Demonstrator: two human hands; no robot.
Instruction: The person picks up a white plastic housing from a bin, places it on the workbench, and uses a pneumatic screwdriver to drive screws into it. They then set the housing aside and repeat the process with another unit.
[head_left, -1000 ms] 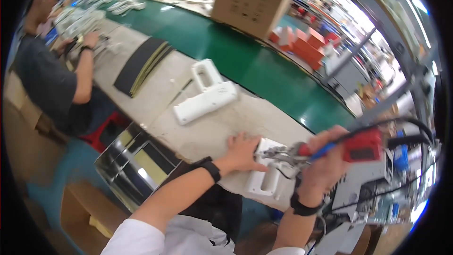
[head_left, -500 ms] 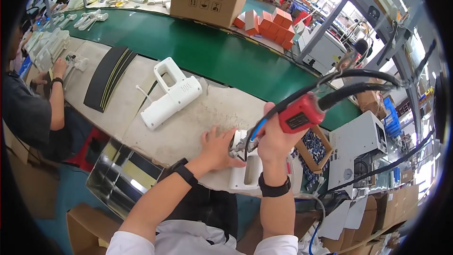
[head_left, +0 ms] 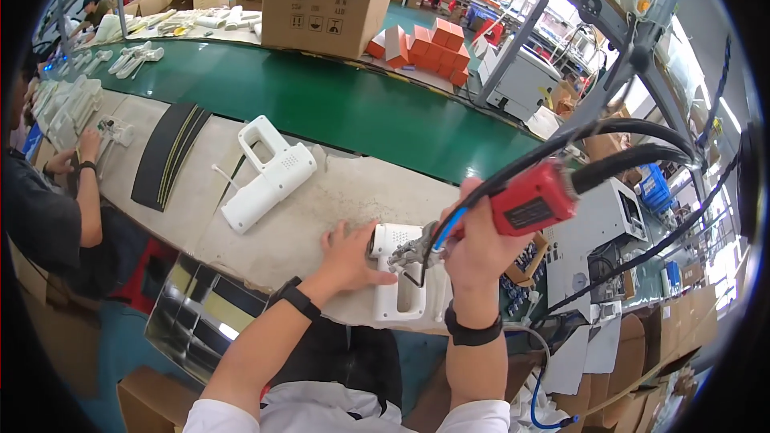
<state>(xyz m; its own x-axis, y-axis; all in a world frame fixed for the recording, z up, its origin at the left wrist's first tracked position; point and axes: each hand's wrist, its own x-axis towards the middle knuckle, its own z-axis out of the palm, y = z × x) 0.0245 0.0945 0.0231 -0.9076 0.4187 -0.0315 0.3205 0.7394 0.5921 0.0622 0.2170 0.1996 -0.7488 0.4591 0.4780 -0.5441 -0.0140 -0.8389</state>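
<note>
Head view: one casing (head_left: pixel 387 301) is seen low in the frame, just right of centre, lying on the bench (head_left: pixel 345 184) near its front edge; its sides are flanked by the two hands. The left hand (head_left: pixel 349 261) is spread open, fingers fanned on the bench and thumb laid toward the casing's left edge; nothing is gripped by it, and how firmly the casing is pressed cannot be told. The right hand (head_left: pixel 481 248) is closed round a red tool (head_left: pixel 533 200); the metal head (head_left: pixel 413 252) is pointed down-left over the casing's middle; whether contact is made cannot be told.

Handling, as judged: the casing is best braced flat by the left hand, with the thumb held clear of the metal head; the tool should be lined up before pressure is applied, and its black cables (head_left: pixel 630 140) left slack so that no sideways pull is felt.

Appearance: casing white and smooth; rows of small dark holes on the upper body, a loop handle below; a similar second casing (head_left: pixel 277 192) is noted left of centre, tilted.
</note>
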